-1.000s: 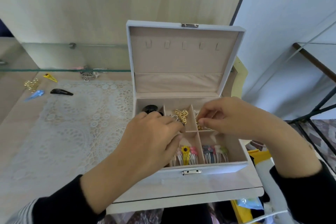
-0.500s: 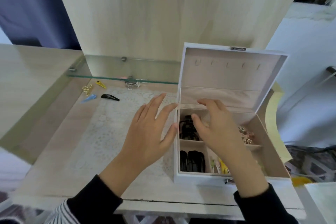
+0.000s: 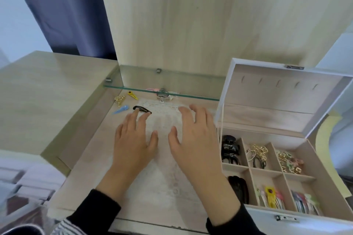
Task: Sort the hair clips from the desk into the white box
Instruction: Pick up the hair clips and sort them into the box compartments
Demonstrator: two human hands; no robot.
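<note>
Spanning glass shelf (image 3: 191,96) to white box (image 3: 313,224), the lace mat (image 3: 162,118) lies under left hand (image 3: 133,145) and right hand (image 3: 194,145), both flat, spread, holding nothing.

Head-worn camera, looking forward and down, close over desk (image 3: 91,158)

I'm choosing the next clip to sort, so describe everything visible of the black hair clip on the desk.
The black hair clip is a slim, glossy snap clip, rounded at its left end. It lies flat on the desk at the far left edge of the lace mat, right of a blue clip. The left hand reaches its near edge with straight fingertips; contact is unclear.
</note>
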